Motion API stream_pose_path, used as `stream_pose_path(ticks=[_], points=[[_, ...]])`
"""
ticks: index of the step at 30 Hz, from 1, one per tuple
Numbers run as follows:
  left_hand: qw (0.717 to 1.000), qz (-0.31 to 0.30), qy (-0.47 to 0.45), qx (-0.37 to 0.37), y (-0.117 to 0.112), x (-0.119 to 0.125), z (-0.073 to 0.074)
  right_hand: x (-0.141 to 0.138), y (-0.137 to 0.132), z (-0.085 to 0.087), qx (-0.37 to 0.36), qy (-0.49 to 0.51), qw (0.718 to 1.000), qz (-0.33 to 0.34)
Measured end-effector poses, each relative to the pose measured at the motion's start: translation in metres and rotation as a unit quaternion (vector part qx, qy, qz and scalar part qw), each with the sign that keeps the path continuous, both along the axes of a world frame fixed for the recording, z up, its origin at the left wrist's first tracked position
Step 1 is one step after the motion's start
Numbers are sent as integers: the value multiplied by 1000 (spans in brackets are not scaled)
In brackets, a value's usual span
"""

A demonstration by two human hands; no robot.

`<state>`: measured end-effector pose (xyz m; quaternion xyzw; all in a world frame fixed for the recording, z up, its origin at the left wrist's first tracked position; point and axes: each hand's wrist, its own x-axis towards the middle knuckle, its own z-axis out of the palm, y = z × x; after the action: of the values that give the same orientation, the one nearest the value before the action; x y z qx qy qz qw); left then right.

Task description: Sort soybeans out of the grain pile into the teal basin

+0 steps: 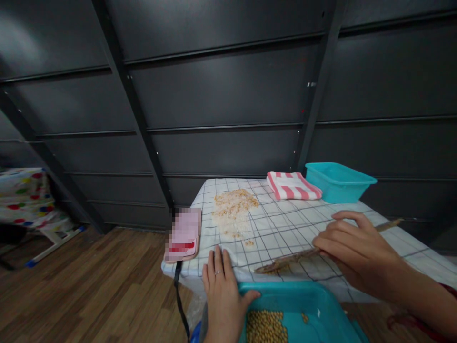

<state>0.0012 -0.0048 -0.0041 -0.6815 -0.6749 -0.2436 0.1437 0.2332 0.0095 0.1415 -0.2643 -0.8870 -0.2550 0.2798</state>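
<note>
Now stick in right hand; tray touching left hand.

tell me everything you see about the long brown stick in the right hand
The long brown stick, seemingly wooden, lies slanted over the white checked tablecloth. The fingers of the right hand wrap its middle. Its wider near end reaches the table edge by the teal plastic tray; its far end pokes out past the hand.

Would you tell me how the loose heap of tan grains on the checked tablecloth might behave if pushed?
The loose heap of tan grains would probably scatter rather than slide as one: it already trails toward the near side. Its small pieces may roll, though the white checked tablecloth looks soft and might slow them.
</note>
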Motion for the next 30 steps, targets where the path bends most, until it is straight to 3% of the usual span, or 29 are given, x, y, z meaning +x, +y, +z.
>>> stream_pose_path(ticks=[5,9,13,17,21,26,30], points=[[1000,-21,0,-7,1,-6,-6,-2,-26,3,-58,21,998,6],[1000,-25,12,-8,0,-8,-9,-4,-38,12,7,35,999,39],[1000,-27,9,-10,0,-9,-10,1,-41,13,44,27,998,31],[1000,-22,-3,-17,0,-5,-6,4,-29,12,16,23,1000,-7],[1000,5,-21,-11,0,2,1,-7,-3,12,88,6,995,-50],[1000,4,-27,-1,0,4,1,-27,29,6,116,-9,992,-49],[1000,-3,-18,0,1,-1,-4,-36,40,0,106,-19,993,-42]])
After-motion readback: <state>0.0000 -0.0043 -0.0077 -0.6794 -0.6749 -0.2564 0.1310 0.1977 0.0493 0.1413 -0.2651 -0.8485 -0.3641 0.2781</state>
